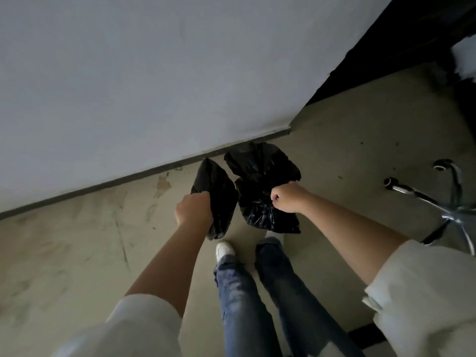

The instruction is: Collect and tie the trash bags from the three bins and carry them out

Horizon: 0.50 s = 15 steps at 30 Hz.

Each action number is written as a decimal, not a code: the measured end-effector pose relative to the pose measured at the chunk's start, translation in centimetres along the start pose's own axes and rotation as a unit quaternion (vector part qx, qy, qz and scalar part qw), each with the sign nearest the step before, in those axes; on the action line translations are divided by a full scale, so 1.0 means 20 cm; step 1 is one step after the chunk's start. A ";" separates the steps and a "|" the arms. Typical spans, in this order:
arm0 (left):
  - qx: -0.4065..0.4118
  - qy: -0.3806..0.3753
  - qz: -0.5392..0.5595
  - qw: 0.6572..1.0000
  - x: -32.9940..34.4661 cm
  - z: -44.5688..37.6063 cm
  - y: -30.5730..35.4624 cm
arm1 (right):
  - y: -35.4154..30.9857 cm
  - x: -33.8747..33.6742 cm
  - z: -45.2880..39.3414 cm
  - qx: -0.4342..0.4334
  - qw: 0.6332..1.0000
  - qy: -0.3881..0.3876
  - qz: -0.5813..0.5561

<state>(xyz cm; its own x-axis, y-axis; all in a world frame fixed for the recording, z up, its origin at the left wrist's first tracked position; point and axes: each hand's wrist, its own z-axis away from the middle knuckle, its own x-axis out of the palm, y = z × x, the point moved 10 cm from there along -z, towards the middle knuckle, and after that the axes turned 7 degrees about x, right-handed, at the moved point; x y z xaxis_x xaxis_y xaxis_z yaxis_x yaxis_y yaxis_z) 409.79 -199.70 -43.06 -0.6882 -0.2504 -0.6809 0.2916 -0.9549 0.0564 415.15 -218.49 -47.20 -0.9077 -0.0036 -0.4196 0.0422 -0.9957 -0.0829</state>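
A stained beige floor [77, 240] carries a chrome chair base [448, 210] on casters, well to the right of the right hand [286, 198], and the person's white shoe [225, 249] below the left hand [193, 210].
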 end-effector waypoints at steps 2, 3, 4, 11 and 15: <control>-0.024 0.018 0.028 0.999 0.09 -0.17 0.01 | 0.04 -0.03 -0.20 -0.006 0.999 0.046 -0.006; -0.032 0.029 0.040 0.998 0.13 -0.25 0.02 | 0.07 -0.04 -0.28 -0.004 0.998 0.062 -0.004; -0.040 0.034 0.048 0.997 0.18 -0.32 0.02 | 0.09 -0.03 -0.37 -0.004 0.997 0.072 0.001; -0.062 0.035 0.056 0.996 0.46 -0.60 0.04 | 0.14 0.05 -0.71 -0.027 0.996 0.088 0.008; -0.046 0.026 0.045 0.998 0.51 -0.68 0.07 | 0.10 0.05 -0.75 -0.057 0.995 0.080 0.034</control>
<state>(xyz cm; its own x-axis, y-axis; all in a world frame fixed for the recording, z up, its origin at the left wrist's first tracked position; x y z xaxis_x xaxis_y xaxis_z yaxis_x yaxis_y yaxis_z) 412.23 -201.32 -59.79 -0.6217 -0.3233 -0.7134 0.4121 -0.9096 0.0530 420.52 -219.20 -61.36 -0.8236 -0.0463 -0.5653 0.1563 -0.9766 -0.1476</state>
